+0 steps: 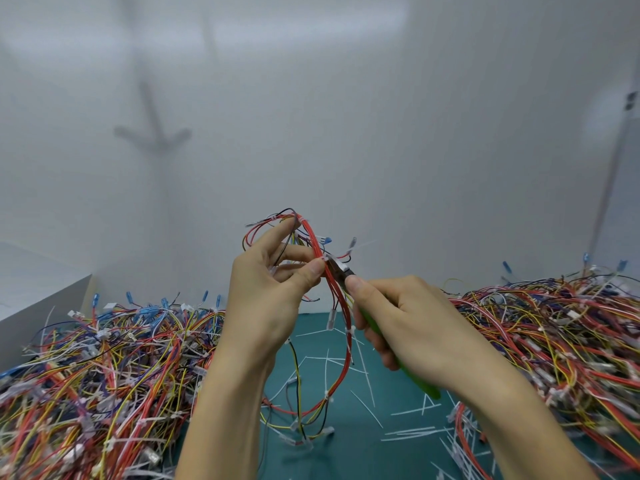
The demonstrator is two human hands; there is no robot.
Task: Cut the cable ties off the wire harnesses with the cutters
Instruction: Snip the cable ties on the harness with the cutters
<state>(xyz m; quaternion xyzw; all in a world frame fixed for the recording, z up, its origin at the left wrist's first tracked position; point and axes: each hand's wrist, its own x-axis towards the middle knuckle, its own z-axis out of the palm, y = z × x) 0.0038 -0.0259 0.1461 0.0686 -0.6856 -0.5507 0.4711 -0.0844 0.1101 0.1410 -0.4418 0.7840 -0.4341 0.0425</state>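
Pinching harness point(317, 242) with left hand point(273, 292), gripping cutters point(341, 270) in right hand point(408, 317), nosing into tie point(325, 259). Risking nicking red wires point(334, 289) touching it.

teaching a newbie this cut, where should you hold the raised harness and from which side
Pinch the red wire bundle just beside the cable tie, coming from the left as the left hand does. The bundle runs roughly upright there, leaving its right side free for the cutters in the right hand.
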